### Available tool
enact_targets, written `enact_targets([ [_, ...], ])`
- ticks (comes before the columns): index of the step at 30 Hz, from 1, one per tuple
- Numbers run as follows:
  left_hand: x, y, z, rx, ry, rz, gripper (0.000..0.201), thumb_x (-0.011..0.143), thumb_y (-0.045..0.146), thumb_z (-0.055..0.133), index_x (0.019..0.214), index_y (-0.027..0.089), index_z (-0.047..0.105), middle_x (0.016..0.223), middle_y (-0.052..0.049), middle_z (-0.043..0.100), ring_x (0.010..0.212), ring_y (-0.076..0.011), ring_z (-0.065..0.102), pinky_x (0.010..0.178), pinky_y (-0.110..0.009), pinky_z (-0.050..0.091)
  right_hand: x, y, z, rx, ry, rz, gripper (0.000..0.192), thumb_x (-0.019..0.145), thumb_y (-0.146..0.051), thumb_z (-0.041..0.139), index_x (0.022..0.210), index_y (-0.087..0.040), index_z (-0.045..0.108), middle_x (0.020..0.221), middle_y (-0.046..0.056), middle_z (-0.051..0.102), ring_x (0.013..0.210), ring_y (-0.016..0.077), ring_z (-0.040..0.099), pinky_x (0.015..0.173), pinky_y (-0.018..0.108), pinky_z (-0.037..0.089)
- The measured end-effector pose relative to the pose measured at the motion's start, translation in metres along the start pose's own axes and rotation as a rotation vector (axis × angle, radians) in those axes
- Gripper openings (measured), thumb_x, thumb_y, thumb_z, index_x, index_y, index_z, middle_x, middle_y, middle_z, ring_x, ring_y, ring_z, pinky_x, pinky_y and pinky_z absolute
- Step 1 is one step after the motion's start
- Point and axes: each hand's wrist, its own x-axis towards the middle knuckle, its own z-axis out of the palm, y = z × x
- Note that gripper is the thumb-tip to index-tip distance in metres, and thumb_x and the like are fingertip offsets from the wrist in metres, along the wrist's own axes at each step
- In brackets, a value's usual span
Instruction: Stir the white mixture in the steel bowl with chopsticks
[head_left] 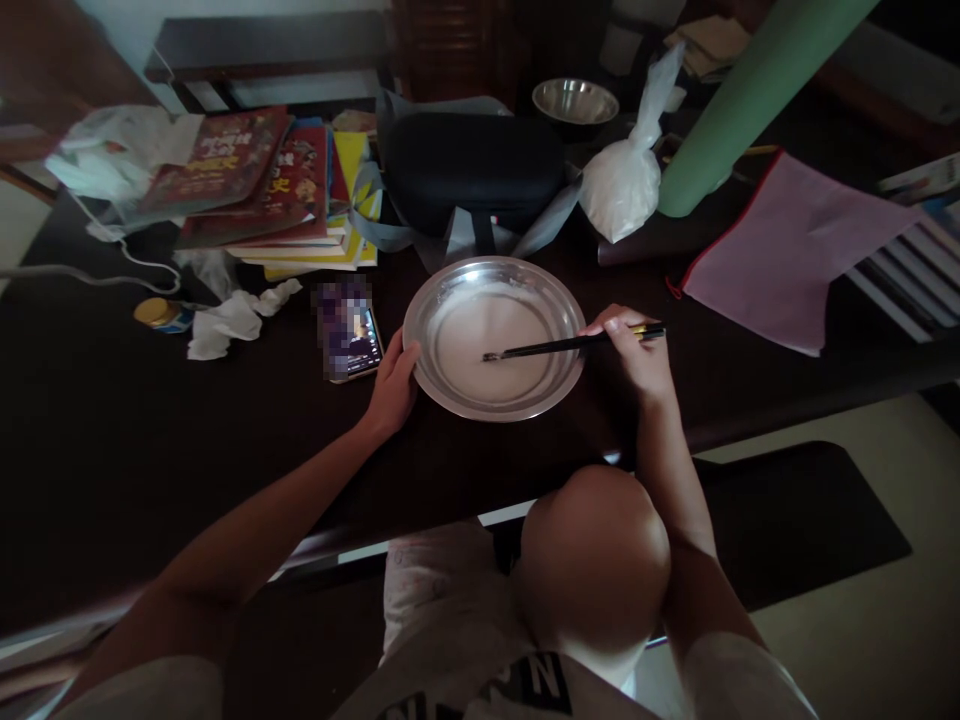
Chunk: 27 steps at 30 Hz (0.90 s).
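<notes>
A shiny metal bowl point(495, 408) stands on the dark table and holds a whitish powder or batter point(480, 330); I cannot tell which. On its left side my left hand point(395, 385) grips the rim, fingers partly hidden behind the bowl. Black chopsticks point(551, 347) with gold bands are pinched in my right hand point(631, 345), at the bowl's right edge. Their tips, smeared with white, reach into the whitish contents near the middle.
Left of the bowl lies a phone point(352, 330) with its screen lit, beside crumpled tissue point(225, 325) and a small jar point(161, 315). Behind are stacked books point(247, 180), a black case point(476, 165), a tied bag of white powder point(622, 195), another metal bowl point(576, 100) and a green column point(742, 120).
</notes>
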Motion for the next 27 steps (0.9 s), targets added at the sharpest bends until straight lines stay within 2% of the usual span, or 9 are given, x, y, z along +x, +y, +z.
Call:
enact_targets([
  [5,0.0004,0.0,-0.0002,-0.012,0.001,-0.009,0.053,0.089,0.062,0.075,0.125,0.024,0.07,0.121,-0.008,0.077,0.121,-0.0316,0.072,0.109,-0.047,0.058,0.0004,-0.0002,-0.001,0.036,0.117,0.021,0.039,0.092,-0.062,0.075,0.074,-0.028,0.079,0.07,-0.003,0.078,0.07,0.018,0.076,0.077,0.034,0.061],
  [10,0.0003,-0.0005,-0.0009,0.0,-0.015,-0.013,0.051,0.091,0.062,0.073,0.126,0.025,0.07,0.12,-0.008,0.077,0.118,-0.0312,0.073,0.105,-0.047,0.06,0.0,-0.0024,-0.0004,-0.029,-0.015,0.021,0.044,0.088,-0.069,0.075,0.075,-0.027,0.079,0.076,0.0,0.08,0.079,0.0212,0.078,0.079,0.037,0.063],
  [15,0.0002,-0.0002,0.0003,-0.045,0.002,-0.02,0.046,0.089,0.06,0.077,0.12,0.026,0.071,0.119,-0.007,0.078,0.117,-0.0312,0.074,0.106,-0.049,0.061,0.0,-0.0023,0.0001,0.001,0.133,0.022,0.044,0.091,-0.066,0.073,0.071,-0.027,0.076,0.068,-0.002,0.076,0.069,0.0188,0.075,0.077,0.036,0.062],
  [19,0.0001,0.0003,0.0004,-0.005,-0.011,0.005,0.052,0.09,0.063,0.074,0.125,0.025,0.07,0.119,-0.008,0.078,0.12,-0.0329,0.073,0.104,-0.049,0.062,0.0,-0.0041,0.0014,-0.019,0.007,0.019,0.044,0.088,-0.068,0.076,0.071,-0.028,0.076,0.07,0.0,0.077,0.075,0.0213,0.077,0.078,0.037,0.063],
  [24,-0.0001,0.0004,-0.0001,0.009,-0.025,0.001,0.05,0.093,0.063,0.072,0.126,0.025,0.07,0.121,-0.009,0.077,0.124,-0.0332,0.072,0.107,-0.049,0.061,0.0005,-0.0038,0.0006,-0.008,0.116,0.031,0.047,0.089,-0.07,0.074,0.07,-0.027,0.074,0.068,-0.001,0.076,0.07,0.0199,0.076,0.077,0.037,0.064],
  [27,0.0004,-0.0007,0.0001,-0.011,-0.005,-0.01,0.055,0.089,0.065,0.075,0.125,0.024,0.07,0.12,-0.009,0.078,0.124,-0.0339,0.072,0.105,-0.049,0.061,0.0006,-0.0026,0.0003,-0.014,0.032,0.032,0.046,0.088,-0.07,0.075,0.071,-0.027,0.075,0.069,-0.001,0.077,0.073,0.0207,0.077,0.076,0.037,0.063],
])
